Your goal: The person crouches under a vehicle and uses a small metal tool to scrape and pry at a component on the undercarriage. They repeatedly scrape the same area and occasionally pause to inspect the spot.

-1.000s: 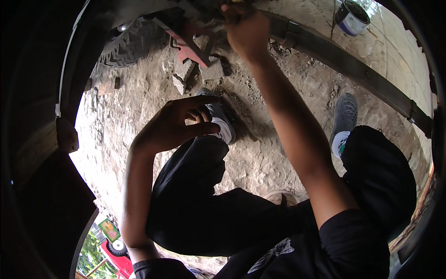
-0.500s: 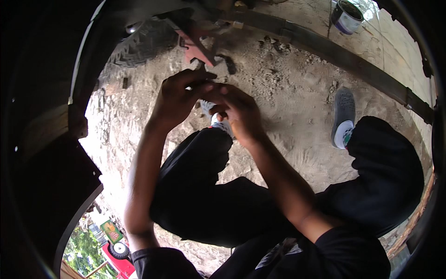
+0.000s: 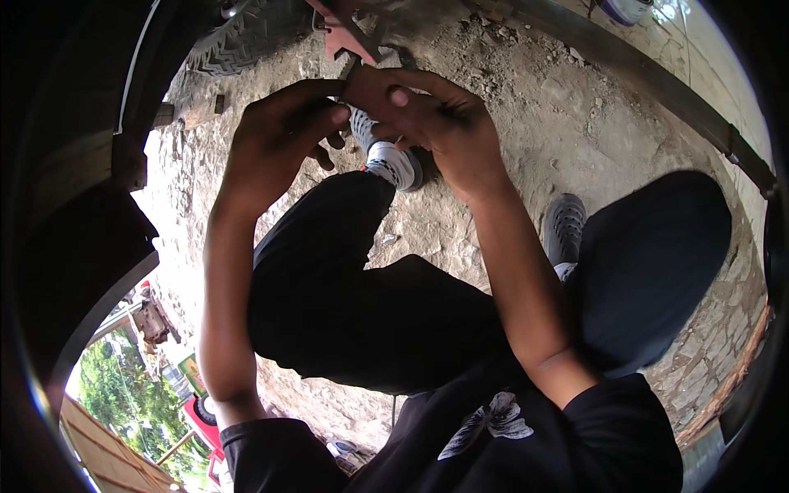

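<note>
The person sits or squats low above rough, pale ground (image 3: 526,156), with both hands raised in front of the body. Between the hands there is a flat reddish-brown piece (image 3: 370,92), near the top of the view and just below a red metal part (image 3: 343,37). The right hand (image 3: 450,131) has this piece pinched: the thumb lies flat upon its face, and the other fingers are curled behind, partly hidden. The left hand (image 3: 283,135) is at the other end of the piece. Its index finger reaches to the left edge, and its thumb is a little lower, with a small gap between the two tips; whether this hand really grips the piece, one cannot tell. The remaining fingers of the left hand are loosely bent.

Under the hands is the left shoe (image 3: 362,129), with a white sock (image 3: 388,158) above it. The right shoe (image 3: 565,226) stands well apart, beside the dark trousers (image 3: 657,255). A big tyre (image 3: 246,41) is at the upper left, near the red part. A long dark beam (image 3: 625,62) crosses the upper right, and beyond it a can (image 3: 626,10) is cut by the edge.
</note>
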{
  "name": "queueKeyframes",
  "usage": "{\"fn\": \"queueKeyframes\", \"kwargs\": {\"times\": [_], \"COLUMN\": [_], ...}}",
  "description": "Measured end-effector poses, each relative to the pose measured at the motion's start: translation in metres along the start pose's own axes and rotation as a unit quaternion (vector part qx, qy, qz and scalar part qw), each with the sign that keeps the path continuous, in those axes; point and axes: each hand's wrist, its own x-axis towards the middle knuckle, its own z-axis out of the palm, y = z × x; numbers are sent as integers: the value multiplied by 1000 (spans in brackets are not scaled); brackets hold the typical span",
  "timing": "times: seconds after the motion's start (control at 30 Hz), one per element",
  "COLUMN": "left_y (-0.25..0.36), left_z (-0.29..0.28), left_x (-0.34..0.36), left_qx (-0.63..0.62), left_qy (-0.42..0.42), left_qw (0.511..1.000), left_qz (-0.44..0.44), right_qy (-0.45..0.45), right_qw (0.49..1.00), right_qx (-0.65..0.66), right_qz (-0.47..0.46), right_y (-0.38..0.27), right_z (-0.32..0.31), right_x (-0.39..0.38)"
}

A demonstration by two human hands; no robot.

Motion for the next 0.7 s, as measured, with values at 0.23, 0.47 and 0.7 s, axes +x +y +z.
{"fn": "queueKeyframes", "kwargs": {"times": [0.23,0.47,0.7], "left_y": [46,84,90], "left_z": [8,11,10], "left_x": [-14,-51,-14], "left_qx": [-70,-59,-70], "left_qy": [87,98,111], "left_qw": [992,983,988], "left_qz": [54,145,82], "right_qy": [-46,-116,-148], "right_qw": [995,782,746], "right_qx": [-55,-478,-531], "right_qz": [-68,-383,-374], "right_y": [-49,-147,-135], "right_z": [31,29,32], "right_x": [12,-20,26]}}
